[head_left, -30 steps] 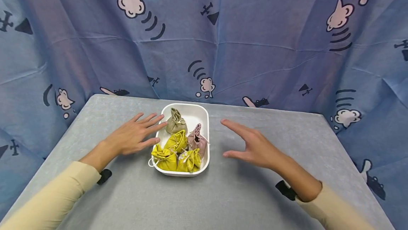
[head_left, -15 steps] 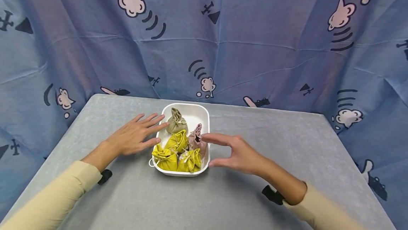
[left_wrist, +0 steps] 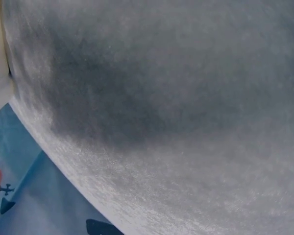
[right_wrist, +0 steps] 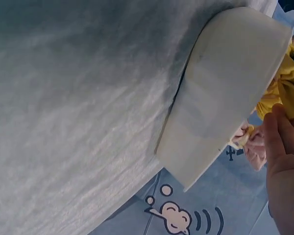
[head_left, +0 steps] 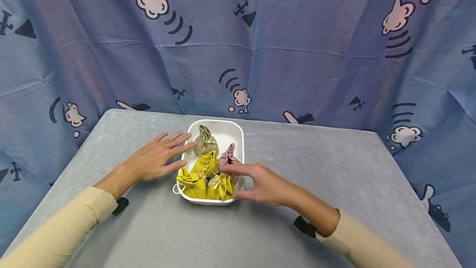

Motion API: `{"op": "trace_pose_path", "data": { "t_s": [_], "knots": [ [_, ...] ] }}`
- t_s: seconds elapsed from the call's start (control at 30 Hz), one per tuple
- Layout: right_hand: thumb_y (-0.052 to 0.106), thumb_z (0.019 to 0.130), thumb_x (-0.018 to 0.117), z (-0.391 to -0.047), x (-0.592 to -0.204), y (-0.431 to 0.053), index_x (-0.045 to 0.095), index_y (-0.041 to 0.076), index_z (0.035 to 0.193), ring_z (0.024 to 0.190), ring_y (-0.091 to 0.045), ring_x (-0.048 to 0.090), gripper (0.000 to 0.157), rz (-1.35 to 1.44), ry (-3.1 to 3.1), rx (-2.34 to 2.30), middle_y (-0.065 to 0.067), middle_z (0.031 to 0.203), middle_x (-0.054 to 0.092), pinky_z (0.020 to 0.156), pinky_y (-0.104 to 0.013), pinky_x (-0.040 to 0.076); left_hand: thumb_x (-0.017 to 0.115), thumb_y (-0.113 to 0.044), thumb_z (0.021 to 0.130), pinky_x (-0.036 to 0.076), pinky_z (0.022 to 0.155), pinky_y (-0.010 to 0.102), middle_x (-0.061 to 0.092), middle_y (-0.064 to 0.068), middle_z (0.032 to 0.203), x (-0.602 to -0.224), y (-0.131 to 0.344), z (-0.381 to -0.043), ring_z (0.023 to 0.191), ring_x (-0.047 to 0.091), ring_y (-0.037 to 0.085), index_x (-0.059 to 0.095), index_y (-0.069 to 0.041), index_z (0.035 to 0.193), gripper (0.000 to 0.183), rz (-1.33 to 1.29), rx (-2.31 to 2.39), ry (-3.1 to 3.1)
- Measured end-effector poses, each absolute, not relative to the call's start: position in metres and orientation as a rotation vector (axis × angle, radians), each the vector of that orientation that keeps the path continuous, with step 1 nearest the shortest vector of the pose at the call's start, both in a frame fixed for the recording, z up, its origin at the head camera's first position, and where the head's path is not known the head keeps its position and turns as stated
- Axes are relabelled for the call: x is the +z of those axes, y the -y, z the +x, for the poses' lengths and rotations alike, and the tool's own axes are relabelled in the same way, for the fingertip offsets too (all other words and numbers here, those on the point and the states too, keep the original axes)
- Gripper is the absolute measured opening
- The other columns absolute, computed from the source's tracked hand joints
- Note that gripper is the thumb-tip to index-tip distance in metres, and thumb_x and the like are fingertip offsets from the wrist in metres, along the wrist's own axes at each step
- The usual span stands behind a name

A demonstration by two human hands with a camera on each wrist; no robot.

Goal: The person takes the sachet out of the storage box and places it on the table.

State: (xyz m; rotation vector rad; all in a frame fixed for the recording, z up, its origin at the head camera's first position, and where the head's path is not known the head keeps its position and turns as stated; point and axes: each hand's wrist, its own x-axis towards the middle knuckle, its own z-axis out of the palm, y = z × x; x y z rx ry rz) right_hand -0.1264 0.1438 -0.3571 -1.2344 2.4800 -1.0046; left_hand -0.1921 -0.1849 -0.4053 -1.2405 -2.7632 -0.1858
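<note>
Yellow drawstring pouch [head_left: 224, 188] at the lower middle of the head view: it lies just left of the right hand [head_left: 262, 184], whose index finger and thumb stand wide apart. The index finger reaches across the pink drawstring pouch [head_left: 229, 155], and the thumb tip is by the yellow pouch's lower right side. In the right wrist view the fingertips overlap yellow cloth; whether they touch it I cannot tell.

The left hand [head_left: 158, 157], left of centre, has its fingers straight and spread. Its index fingertip overlaps the left side of the grey-green drawstring pouch [head_left: 205, 144], contact unclear, and its thumb tip is at the rim of the white tray [head_left: 227, 133].

There are five pouches in this one tray: three yellow, two at the near end and one behind them; one pink at the right; one grey-green at the upper left. The tray sits on a grey-covered table [head_left: 208, 235].
</note>
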Motion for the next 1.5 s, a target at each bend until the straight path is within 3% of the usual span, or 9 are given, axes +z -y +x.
{"op": "trace_pose_path", "data": {
  "t_s": [0.3, 0.57, 0.97, 1.5],
  "knots": [
    [0.016, 0.077, 0.075, -0.129, -0.358, -0.131, 0.053, 0.016, 0.131, 0.124, -0.008, 0.044, 0.058, -1.272, -2.445, -0.985, 0.008, 0.132, 0.051, 0.104, -0.030, 0.032, 0.032, -0.055, 0.095, 0.016, 0.107, 0.053, 0.021, -0.002, 0.152, -0.404, 0.185, -0.192, 0.139, 0.017, 0.022, 0.027, -0.032, 0.146, 0.056, -1.238, -0.191, 2.773],
    [0.012, 0.080, 0.072, -0.128, -0.362, -0.124, 0.058, 0.012, 0.126, 0.117, -0.006, 0.050, 0.048, -1.256, -2.434, -0.969, 0.007, 0.125, 0.058, 0.098, -0.026, 0.038, 0.033, -0.055, 0.095, 0.017, 0.107, 0.054, 0.021, -0.003, 0.152, -0.407, 0.185, -0.193, 0.139, 0.016, 0.022, 0.027, -0.032, 0.146, 0.056, -1.232, -0.194, 2.760],
    [0.000, 0.080, 0.069, -0.129, -0.364, -0.119, 0.069, 0.008, 0.109, 0.091, -0.001, 0.061, 0.030, -1.224, -2.372, -1.142, 0.004, 0.102, 0.069, 0.079, -0.020, 0.048, 0.032, -0.055, 0.095, 0.017, 0.107, 0.053, 0.022, -0.002, 0.152, -0.407, 0.185, -0.191, 0.139, 0.016, 0.021, 0.027, -0.032, 0.146, 0.056, -1.222, -0.209, 2.765],
    [0.002, 0.082, 0.068, -0.126, -0.359, -0.122, 0.070, 0.007, 0.106, 0.088, -0.002, 0.062, 0.025, -1.253, -2.376, -1.206, 0.002, 0.101, 0.069, 0.075, -0.019, 0.049, 0.034, -0.053, 0.096, 0.019, 0.106, 0.054, 0.023, -0.001, 0.152, -0.408, 0.184, -0.192, 0.138, 0.020, 0.025, 0.029, -0.030, 0.146, 0.055, -1.224, -0.233, 2.744]
  ]
}}
